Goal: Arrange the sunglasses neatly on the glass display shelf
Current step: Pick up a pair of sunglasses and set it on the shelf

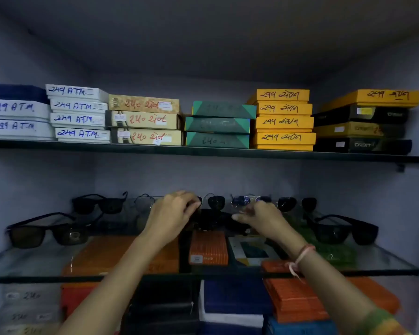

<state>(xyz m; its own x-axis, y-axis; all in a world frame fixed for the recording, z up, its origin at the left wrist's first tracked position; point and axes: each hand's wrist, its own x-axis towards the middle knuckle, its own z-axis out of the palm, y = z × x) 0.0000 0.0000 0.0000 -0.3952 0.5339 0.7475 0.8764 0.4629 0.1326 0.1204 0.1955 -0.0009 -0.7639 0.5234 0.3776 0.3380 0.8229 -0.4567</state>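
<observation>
A dark pair of sunglasses [213, 220] sits at the middle of the glass shelf [34, 264], gripped at both ends: my left hand [172, 213] on its left side, my right hand [259, 217] on its right. Other pairs stand on the shelf: a brown-lensed pair [46, 232] at front left, a black pair [99, 204] behind it, a black pair [344, 229] at front right. Along the back runs a row of several small pairs, among them a blue-lensed one [246, 200]. My left hand hides part of that row.
The upper shelf [203, 151] carries stacks of labelled boxes: white [78, 114], beige, green [219, 124], yellow [283, 122], black. Orange [293, 298], blue and black boxes lie below the glass, visible through it. Cabinet walls close in both sides.
</observation>
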